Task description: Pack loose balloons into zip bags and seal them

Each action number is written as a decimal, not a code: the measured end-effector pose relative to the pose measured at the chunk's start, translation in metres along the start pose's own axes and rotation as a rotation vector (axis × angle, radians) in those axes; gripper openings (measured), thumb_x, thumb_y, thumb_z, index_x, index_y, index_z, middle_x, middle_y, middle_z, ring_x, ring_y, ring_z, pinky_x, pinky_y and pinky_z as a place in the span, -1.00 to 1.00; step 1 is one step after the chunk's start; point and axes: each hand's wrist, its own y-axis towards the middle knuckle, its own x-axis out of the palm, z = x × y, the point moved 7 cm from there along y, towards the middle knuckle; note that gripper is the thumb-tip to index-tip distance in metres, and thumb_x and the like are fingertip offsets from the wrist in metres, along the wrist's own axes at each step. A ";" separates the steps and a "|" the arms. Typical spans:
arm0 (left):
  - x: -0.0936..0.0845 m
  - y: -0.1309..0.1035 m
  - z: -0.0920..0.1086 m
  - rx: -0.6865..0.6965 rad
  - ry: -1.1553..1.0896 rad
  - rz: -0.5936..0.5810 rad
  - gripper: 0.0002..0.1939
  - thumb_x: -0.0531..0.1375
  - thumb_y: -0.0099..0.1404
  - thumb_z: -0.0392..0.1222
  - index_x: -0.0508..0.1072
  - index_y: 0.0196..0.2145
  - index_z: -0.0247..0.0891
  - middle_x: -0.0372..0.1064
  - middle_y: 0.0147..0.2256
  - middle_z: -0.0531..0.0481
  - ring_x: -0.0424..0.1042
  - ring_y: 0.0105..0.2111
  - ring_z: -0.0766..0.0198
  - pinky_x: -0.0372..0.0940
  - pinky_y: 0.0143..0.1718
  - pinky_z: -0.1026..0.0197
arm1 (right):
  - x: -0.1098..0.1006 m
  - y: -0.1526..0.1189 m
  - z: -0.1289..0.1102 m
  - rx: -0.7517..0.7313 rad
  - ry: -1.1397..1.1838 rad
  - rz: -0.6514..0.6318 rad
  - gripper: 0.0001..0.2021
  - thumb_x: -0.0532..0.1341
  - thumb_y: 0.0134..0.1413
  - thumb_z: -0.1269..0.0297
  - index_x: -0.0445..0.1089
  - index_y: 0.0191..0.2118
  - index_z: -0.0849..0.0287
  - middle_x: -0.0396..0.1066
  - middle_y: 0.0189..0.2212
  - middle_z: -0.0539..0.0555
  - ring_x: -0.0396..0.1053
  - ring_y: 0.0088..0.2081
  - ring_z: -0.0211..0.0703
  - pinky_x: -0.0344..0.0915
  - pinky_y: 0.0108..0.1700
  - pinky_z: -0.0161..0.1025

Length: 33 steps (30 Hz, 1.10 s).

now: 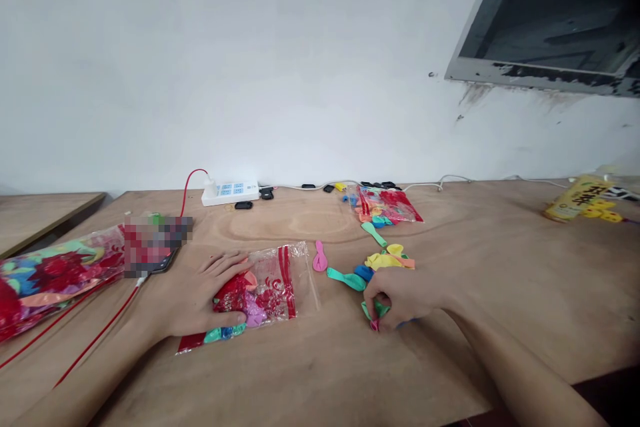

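My left hand (200,293) lies with its fingers apart over the left part of a clear and red plastic bag (275,280) holding colored balloons. To the right, my right hand (400,293) is curled at a loose pile of balloons, its fingers closed around a green balloon (381,309). A bit of pink shows under the fingertips. Yellow balloons (383,260) and a teal balloon (346,279) lie just beyond and beside that hand. Between the bag and the pile is a pink balloon (320,257).
A second balloon bag (390,205) lies near the wall, and a large one (65,267) at the left beside a phone (165,261) with a red cable. A white power strip (231,192) sits at the back. A yellow bottle (577,198) lies tilted at the right.
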 end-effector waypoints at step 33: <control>0.002 0.001 -0.001 -0.020 -0.022 -0.018 0.04 0.18 0.30 0.55 0.05 0.53 0.00 0.01 0.50 -0.10 0.05 0.46 -0.26 0.11 0.40 -0.30 | -0.036 0.058 0.021 0.003 0.908 0.600 -0.57 0.43 0.10 -0.13 0.55 -0.13 0.14 0.58 -0.45 0.04 0.52 -0.47 -0.13 0.45 -0.48 -0.25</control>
